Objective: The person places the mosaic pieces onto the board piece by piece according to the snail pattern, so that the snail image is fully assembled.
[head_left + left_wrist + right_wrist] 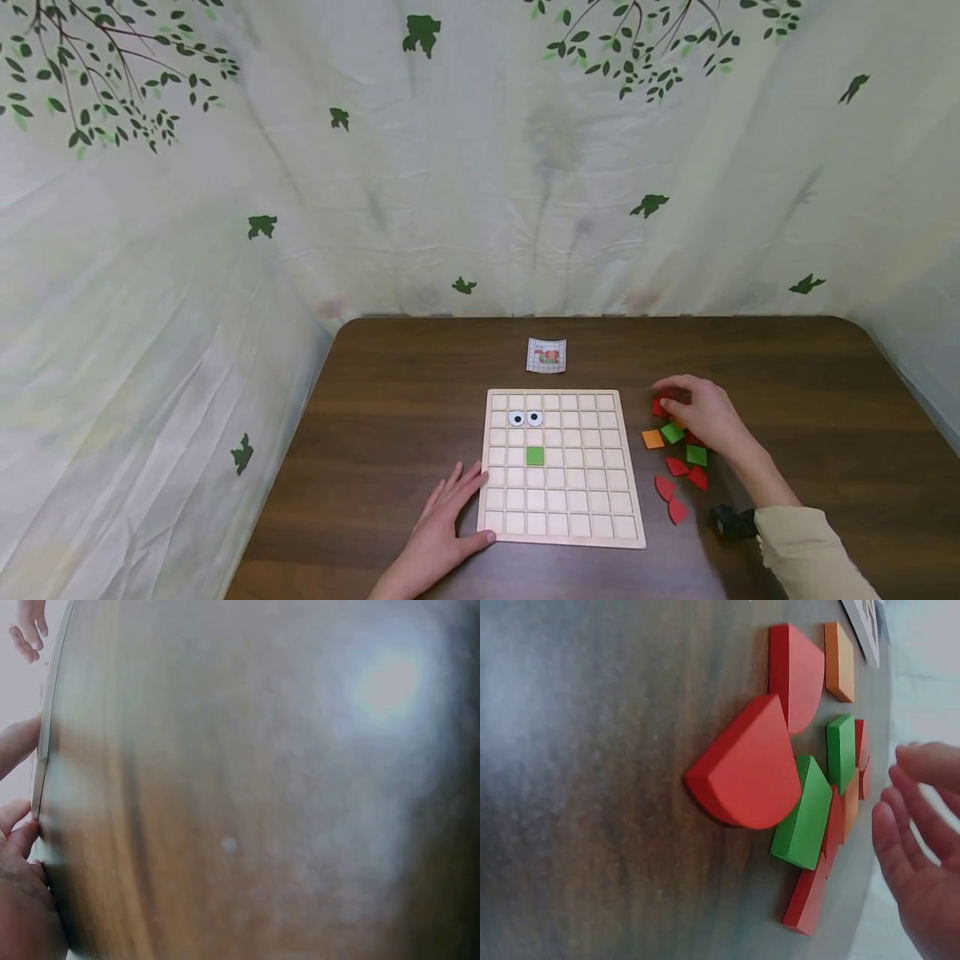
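Observation:
A pale wooden grid board (555,504) lies on the table. Two white eye tiles (517,418) sit side by side in its second row, and a green square tile (535,456) lies lower down. My left hand (442,529) touches the board's left edge, fingers spread and thumb at the near corner. To the right of the board, my right hand (705,412) hovers over loose pieces, its fingertips by a red piece (659,407). Nothing shows between those fingers in the right wrist view. Around it are green squares (804,814), an orange square (653,439) and red rounded pieces (754,772).
A small printed card (546,356) with a coloured picture on a grid lies beyond the board. The brown wooden table (420,367) meets a pale leaf-patterned curtain (480,183) at its far edge. A black wrist camera (731,522) is by the right sleeve.

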{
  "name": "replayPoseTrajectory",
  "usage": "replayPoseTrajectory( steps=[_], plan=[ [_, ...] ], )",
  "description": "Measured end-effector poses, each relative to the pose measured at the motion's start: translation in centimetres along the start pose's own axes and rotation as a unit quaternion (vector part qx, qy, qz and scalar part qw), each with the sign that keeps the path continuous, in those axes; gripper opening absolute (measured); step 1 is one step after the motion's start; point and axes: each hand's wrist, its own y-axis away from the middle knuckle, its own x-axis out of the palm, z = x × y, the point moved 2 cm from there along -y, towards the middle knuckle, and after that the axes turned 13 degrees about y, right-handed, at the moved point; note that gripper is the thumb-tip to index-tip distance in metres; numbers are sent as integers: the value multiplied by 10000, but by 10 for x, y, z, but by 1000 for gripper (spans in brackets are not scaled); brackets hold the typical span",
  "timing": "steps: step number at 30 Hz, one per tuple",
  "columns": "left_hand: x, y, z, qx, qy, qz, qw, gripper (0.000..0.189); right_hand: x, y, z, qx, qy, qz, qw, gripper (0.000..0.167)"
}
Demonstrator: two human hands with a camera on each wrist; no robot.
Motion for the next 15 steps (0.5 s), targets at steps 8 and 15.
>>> replayPoseTrajectory(
  steps=[8,15],
  plan=[
    [0,0,3,69,-45,-39,10000,76,5,-8,-7,415,17,47,9991,37],
    [0,0,2,51,-50,-34,10000,76,9,-16,-17,447,26,131,9989,34]
  ],
)
